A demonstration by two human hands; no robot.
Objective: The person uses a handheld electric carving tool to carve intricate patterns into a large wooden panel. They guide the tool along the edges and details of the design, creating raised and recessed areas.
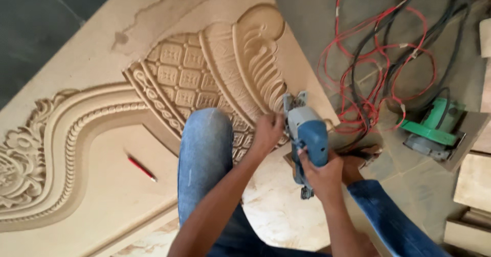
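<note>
My right hand (pixel 322 177) has its fingers clenched around the blue power tool (pixel 307 134) at the carved wooden panel's (pixel 102 129) right edge; my left hand (pixel 267 133) grips the tool's front beside it.

Tan carved panel (pixel 169 78) with lattice and scroll patterns, blue-grey jigsaw (pixel 307 131), red pencil (pixel 141 168), green saw (pixel 434 129)
</note>
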